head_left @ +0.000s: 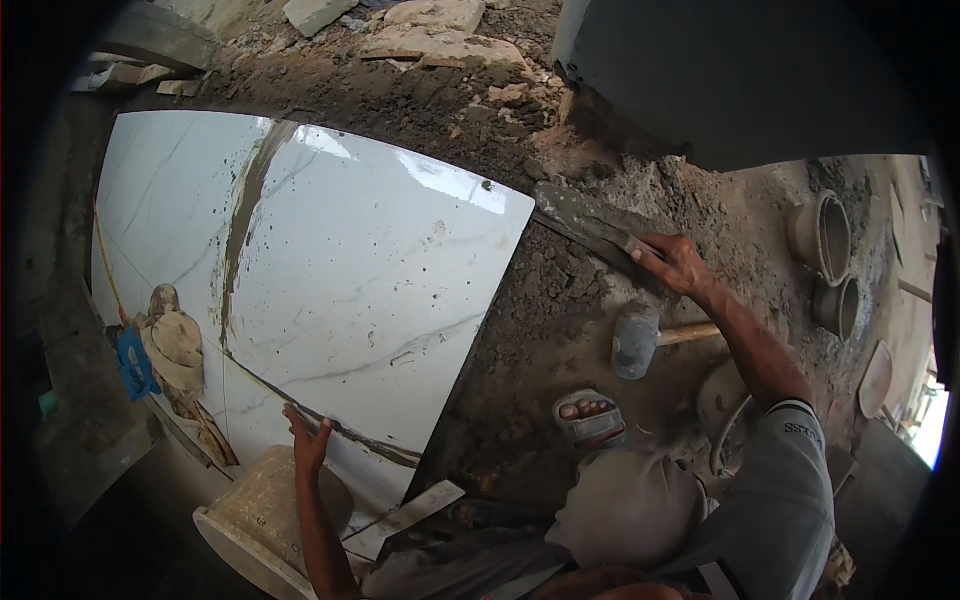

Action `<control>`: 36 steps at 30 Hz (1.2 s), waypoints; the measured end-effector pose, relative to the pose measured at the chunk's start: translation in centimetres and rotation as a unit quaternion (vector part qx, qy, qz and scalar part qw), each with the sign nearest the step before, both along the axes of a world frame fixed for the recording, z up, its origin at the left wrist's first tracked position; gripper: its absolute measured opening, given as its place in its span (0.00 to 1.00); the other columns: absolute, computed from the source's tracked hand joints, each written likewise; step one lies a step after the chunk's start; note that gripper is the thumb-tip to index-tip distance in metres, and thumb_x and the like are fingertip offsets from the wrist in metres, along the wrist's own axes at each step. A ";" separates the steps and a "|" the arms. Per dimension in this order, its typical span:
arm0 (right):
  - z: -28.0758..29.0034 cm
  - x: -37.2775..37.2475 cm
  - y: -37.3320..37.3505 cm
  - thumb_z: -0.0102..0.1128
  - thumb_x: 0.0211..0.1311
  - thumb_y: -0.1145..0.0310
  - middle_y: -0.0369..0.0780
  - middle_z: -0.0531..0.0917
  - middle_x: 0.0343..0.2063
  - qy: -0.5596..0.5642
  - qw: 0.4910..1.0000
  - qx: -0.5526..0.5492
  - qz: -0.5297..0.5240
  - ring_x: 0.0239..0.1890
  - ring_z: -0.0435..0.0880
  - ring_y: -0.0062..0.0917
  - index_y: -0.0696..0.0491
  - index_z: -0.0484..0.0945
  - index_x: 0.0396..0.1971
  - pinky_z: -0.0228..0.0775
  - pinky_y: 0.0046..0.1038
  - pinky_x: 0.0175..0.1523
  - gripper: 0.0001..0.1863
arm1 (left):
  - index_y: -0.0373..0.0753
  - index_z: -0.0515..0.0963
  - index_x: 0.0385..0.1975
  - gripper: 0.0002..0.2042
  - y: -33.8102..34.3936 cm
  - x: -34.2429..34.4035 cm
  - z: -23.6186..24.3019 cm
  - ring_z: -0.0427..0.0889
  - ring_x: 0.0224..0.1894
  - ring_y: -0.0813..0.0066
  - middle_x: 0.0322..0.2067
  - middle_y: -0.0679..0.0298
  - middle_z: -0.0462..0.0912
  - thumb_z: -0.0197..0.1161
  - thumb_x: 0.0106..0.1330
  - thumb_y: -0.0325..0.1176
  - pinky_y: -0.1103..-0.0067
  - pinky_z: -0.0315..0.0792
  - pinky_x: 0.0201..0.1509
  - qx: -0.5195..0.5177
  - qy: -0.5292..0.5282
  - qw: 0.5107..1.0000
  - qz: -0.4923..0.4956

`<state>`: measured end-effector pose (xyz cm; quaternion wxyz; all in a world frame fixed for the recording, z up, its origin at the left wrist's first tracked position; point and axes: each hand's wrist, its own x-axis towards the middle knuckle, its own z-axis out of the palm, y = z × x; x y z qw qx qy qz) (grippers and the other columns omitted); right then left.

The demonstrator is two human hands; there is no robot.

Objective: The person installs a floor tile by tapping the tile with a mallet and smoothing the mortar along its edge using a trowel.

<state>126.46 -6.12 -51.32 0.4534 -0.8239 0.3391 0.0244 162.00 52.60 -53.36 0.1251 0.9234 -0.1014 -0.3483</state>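
Observation:
My right hand (672, 265) grips a grey, mortar-coated flat tool (585, 225), like a float or trowel, reaching to the tile's upper right corner over rough, damp mortar (530, 300). My left hand (308, 430) rests on the large white, grey-veined tile surface (380, 280) near its lower part, fingers apart, beside a dark mortar-smeared seam (370, 445). Another grey mortar streak runs down the tiles' left half. A mallet (635, 340) with a grey head and wooden handle lies below my right hand.
A bucket (230, 525) stands at lower left; cloths (175, 350) and a blue tool (132, 360) lie on the tiles' left edge. Pots (815, 235) and a shallow pan (875, 380) are at right. A dark grey block (740, 75) overhangs the top. My sandalled foot (585, 410) is below the mallet.

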 end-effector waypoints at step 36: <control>-1.7 -1.7 -0.8 0.55 0.61 0.61 0.49 0.80 0.24 -0.047 0.998 -0.024 -0.022 0.25 0.78 0.27 0.61 0.77 0.40 0.69 0.32 0.34 0.17 | 0.34 0.32 0.67 0.47 -1.2 0.6 1.4 0.37 0.71 0.57 0.68 0.45 0.36 0.59 0.61 0.46 0.70 0.39 0.70 -0.094 0.033 0.993 0.068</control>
